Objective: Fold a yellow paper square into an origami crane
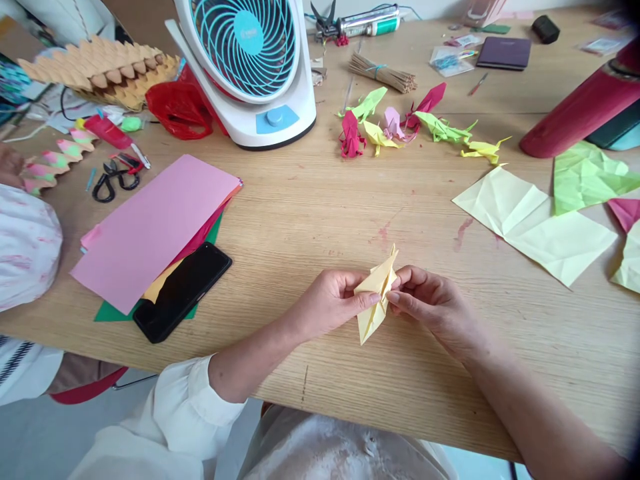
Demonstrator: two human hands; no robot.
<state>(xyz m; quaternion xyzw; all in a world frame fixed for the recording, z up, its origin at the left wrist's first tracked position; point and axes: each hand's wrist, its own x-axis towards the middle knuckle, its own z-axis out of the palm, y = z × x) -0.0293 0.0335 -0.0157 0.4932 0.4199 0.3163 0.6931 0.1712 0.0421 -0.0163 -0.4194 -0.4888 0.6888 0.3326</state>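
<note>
A pale yellow folded paper piece (375, 293), narrow and pointed at both ends, is held above the wooden table (310, 220). My left hand (335, 303) pinches its left side, thumb lying across the front. On the opposite side my right hand (425, 300) grips the edge between thumb and fingers, beside an open slit running along the middle. Finished origami figures stand further back, among them a dark pink one (352, 135), a green one (443, 127) and a yellow one (485, 150). Creased pale yellow sheets (535, 223) lie to the right.
A white fan (270, 127) stands at the back, a red bottle (575, 107) at the right. Left are stacked coloured papers (160, 227), a black phone (183, 293) and scissors (115, 180). Another person's sleeve (27, 247) shows at the left edge. A stick bundle (383, 71) lies behind.
</note>
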